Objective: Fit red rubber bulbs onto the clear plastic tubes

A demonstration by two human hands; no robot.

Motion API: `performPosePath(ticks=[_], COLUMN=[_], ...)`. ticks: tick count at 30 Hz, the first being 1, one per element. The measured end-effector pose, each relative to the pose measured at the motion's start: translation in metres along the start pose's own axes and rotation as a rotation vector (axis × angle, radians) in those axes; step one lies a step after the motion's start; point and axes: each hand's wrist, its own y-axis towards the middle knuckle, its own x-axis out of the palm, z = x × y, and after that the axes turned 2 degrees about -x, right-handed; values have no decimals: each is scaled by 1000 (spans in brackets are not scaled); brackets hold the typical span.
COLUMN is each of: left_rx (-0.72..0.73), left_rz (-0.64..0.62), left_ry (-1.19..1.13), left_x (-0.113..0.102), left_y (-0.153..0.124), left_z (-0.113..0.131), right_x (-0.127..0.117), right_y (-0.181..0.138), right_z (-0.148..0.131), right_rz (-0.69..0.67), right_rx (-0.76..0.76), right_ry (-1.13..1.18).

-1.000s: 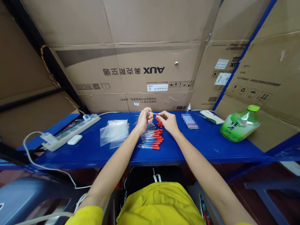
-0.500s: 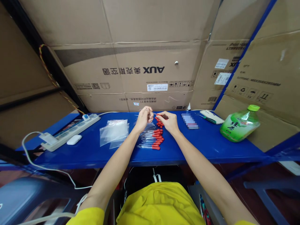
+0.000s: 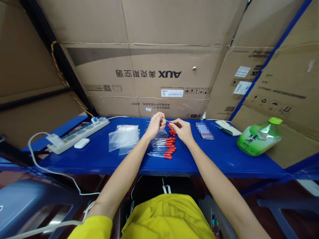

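Note:
Over the far side of the blue table, my left hand point(image 3: 157, 124) is closed around a thin glass dropper tube point(image 3: 167, 121), one end of which points right. My right hand point(image 3: 182, 130) pinches at that end, where a red rubber bulb is mostly hidden by the fingers. Just below the hands lie loose glass tubes point(image 3: 162, 134) and small red rubber bulbs point(image 3: 172, 132). Nearer to me is a row of droppers point(image 3: 161, 149), their red bulbs towards the right and glass stems towards the left.
Clear plastic bags point(image 3: 124, 137) lie left of the droppers. Further left are a white case point(image 3: 81, 143) and a power strip point(image 3: 79, 134) with cables. A blurred-out phone point(image 3: 204, 130), a green screwdriver point(image 3: 224, 129), a white phone-like slab point(image 3: 230, 126) and a green tea bottle point(image 3: 258, 137) are rightward. Cardboard point(image 3: 149, 26) walls the back.
The view has shifted slightly, so the surroundings appear further right. Both hands keep their grip, close together at the same spot over the table.

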Motion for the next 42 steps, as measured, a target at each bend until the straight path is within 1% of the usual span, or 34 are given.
performPosePath(ticks=[4, 8, 10, 15, 19, 26, 34, 42], left_rx=[-5, -33, -27, -23, -15, -61, -28, -12], left_rz=[13, -5, 17, 89, 89, 93, 64, 45], left_ry=[-10, -39, -89, -175, -208, -172, -148, -182], left_x=[0, 5, 8, 12, 12, 15, 15, 17], left_y=[-1, -2, -2, -1, -1, -3, -4, -3], left_z=[-2, -7, -8, -5, -2, 1, 1, 0], right_x=[0, -2, -3, -3, -3, -2, 1, 5], right_y=[-1, 1, 3, 7, 7, 6, 4, 3], right_z=[-3, -5, -5, -2, -1, -7, -14, -12], right_rz=[-22, 27, 47, 22, 28, 73, 127, 127], right_rx=[65, 120, 137, 172, 175, 158, 104, 99], right_ry=[39, 90, 122, 219, 225, 202, 172, 160])
